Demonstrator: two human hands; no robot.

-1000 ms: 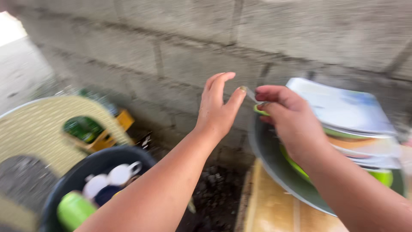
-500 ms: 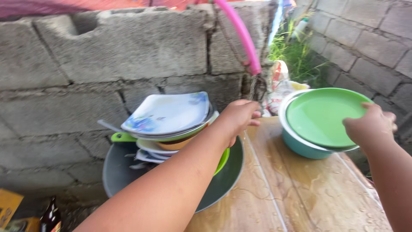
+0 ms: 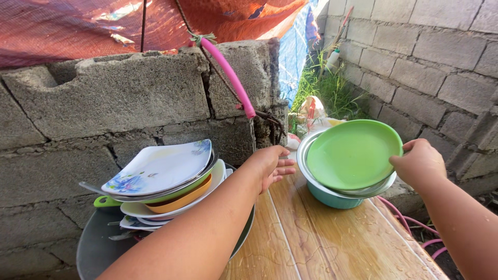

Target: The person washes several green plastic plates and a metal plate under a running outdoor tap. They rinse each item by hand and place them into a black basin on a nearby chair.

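Observation:
A green plate (image 3: 353,153) lies tilted on top of a metal bowl (image 3: 381,187) that nests in a teal bowl (image 3: 329,198), at the far end of a wet wooden table (image 3: 321,238). My right hand (image 3: 420,166) grips the green plate's right rim, thumb on top. My left hand (image 3: 270,167) reaches across with its fingers apart, just short of the metal bowl's left rim and holding nothing. Under my left forearm stands a pile of dishes topped by a white square plate with blue flowers (image 3: 161,168).
The dish pile sits in a large grey basin (image 3: 93,249) at the table's left end. A concrete block wall (image 3: 104,98) with a pink hose (image 3: 228,78) runs behind. Another block wall (image 3: 441,57) closes the right side. Grass and a white object (image 3: 311,111) lie beyond the bowls.
The view has swung right and up from the dish pile to the bowls. My left hand has left the pile and moved toward the metal bowl. My right hand stays on the green plate's rim.

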